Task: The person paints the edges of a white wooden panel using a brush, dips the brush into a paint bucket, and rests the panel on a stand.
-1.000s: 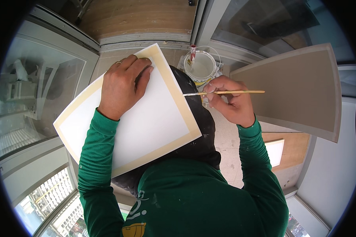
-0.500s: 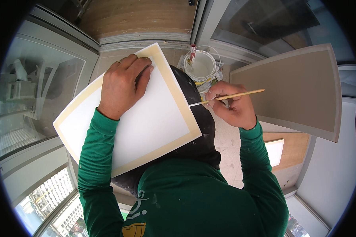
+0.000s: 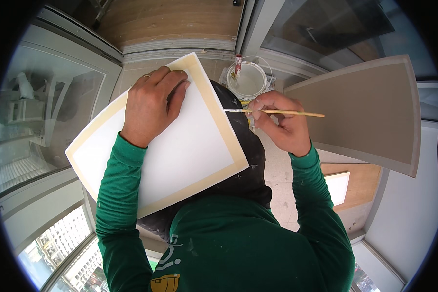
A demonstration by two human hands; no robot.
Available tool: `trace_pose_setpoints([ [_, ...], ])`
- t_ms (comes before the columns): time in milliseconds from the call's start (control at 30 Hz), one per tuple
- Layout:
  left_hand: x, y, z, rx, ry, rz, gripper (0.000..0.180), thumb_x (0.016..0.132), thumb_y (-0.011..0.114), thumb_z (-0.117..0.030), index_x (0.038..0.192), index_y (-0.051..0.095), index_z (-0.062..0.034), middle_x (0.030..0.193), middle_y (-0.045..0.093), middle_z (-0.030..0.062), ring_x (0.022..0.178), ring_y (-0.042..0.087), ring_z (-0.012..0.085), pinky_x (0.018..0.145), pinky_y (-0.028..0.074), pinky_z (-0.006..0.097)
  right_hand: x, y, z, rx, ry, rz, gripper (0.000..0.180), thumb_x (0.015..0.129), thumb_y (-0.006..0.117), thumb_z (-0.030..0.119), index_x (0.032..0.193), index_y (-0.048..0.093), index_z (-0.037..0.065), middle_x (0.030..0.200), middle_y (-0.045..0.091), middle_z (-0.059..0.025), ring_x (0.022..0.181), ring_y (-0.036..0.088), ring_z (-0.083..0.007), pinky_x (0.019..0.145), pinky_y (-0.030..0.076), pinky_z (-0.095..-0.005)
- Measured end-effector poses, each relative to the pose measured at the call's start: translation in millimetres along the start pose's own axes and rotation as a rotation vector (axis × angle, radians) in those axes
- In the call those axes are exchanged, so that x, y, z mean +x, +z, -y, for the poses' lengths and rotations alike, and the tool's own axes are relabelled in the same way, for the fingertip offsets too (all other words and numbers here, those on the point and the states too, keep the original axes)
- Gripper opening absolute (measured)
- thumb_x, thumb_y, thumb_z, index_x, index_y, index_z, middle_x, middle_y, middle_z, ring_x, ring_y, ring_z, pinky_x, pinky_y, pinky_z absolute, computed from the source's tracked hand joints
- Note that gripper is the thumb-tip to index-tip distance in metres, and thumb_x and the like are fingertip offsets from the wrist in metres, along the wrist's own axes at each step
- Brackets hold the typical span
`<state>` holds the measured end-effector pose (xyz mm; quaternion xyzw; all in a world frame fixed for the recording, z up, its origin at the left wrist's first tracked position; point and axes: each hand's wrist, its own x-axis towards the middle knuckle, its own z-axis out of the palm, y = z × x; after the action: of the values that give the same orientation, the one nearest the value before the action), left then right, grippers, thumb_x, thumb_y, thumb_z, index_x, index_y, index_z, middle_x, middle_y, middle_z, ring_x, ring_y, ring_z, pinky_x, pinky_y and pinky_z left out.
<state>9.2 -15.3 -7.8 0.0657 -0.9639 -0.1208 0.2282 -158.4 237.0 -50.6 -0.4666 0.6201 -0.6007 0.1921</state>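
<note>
Beyond the white panel (image 3: 170, 141), a round tub (image 3: 247, 80) of pale paint

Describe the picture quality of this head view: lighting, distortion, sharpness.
Head view: even, soft daylight with no harsh shadows; the white panel under the left hand is bright but not blown out. Fisheye bending curves the window frames and the grey board toward a black rim. The right hand and its thin brush look sharp, without motion blur.
</note>
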Motion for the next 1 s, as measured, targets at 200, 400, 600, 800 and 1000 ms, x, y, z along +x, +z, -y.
trace_pose_setpoints([
  [200, 0.0, -1.8, -0.4, -0.005, 0.0, -0.001, 0.016, 0.088, 0.079, -0.007, 0.103, 0.074, -0.0036, 0.093, 0.073, 0.0131, 0.077, 0.072, 0.0315, 0.075, 0.059, 0.041, -4.8, -9.1, 6.0, -0.051, -0.017, 0.102, 0.013, 0.084, 0.07, -0.002, 0.095, 0.068, 0.005, 0.083, 0.075, -0.0027, 0.06, 0.059, -0.007, 0.055, 0.043, -0.0244],
  [400, 0.6, -1.6, -0.9, -0.006, 0.008, -0.008, 0.016, 0.088, 0.078, -0.006, 0.102, 0.074, -0.0033, 0.092, 0.072, 0.013, 0.077, 0.071, 0.0317, 0.075, 0.058, 0.041, -1.1, -8.2, 7.8, -0.044, -0.018, 0.092, 0.014, 0.084, 0.07, -0.001, 0.095, 0.067, 0.006, 0.08, 0.073, -0.0026, 0.058, 0.058, -0.0077, 0.055, 0.043, -0.0248],
  [600, 0.9, 0.0, -0.4, -0.008, 0.02, -0.016, 0.016, 0.088, 0.078, -0.006, 0.102, 0.073, -0.0033, 0.092, 0.072, 0.0126, 0.076, 0.071, 0.0312, 0.075, 0.058, 0.041, 7.7, -1.3, 0.0, -0.059, -0.042, 0.055, 0.012, 0.088, 0.072, -0.001, 0.098, 0.067, 0.005, 0.083, 0.074, -0.0038, 0.058, 0.057, -0.0081, 0.054, 0.042, -0.0246],
  [800, 0.2, -0.6, -0.1, -0.008, 0.014, -0.014, 0.015, 0.088, 0.078, -0.006, 0.102, 0.073, -0.0034, 0.091, 0.072, 0.0126, 0.076, 0.071, 0.031, 0.074, 0.058, 0.041, 10.5, 4.3, 5.3, -0.055, -0.047, 0.004, 0.011, 0.089, 0.073, -0.001, 0.099, 0.068, 0.003, 0.085, 0.075, -0.0049, 0.059, 0.058, -0.0091, 0.054, 0.043, -0.0245],
  [1000, 0.5, -0.8, -0.2, -0.007, 0.022, -0.013, 0.015, 0.088, 0.077, -0.006, 0.102, 0.073, -0.0033, 0.092, 0.072, 0.0127, 0.077, 0.071, 0.0312, 0.075, 0.058, 0.041, 2.0, -4.0, 8.1, -0.12, -0.079, 0.093, 0.015, 0.084, 0.072, -0.001, 0.096, 0.067, 0.005, 0.083, 0.073, -0.004, 0.061, 0.061, -0.0102, 0.057, 0.046, -0.0255],
])
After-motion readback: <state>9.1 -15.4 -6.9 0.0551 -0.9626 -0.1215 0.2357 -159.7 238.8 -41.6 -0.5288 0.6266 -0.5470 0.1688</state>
